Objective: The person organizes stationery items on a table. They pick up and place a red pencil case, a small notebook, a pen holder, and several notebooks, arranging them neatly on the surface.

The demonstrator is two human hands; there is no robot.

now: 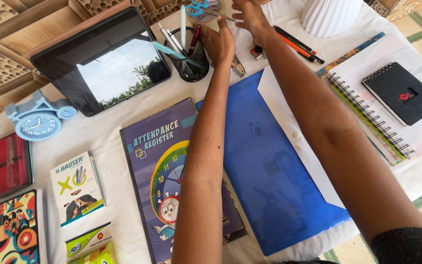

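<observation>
Steel-bladed, blue-handled scissors at top centre look light, rigid and sharp, best taken by the loops; right hand pinches the blade tip, left hand rests half-curled beside the black mesh pen cup.

The single view comes from a camera worn on the person's head, looking steeply down and forward over a desk draped in a white cloth. It sits close: both forearms stretch away from the bottom edge up to the top, where the left hand and right hand reach the far side. A purple book and blue folder fill the middle. There is no second view to share ground with.
</observation>
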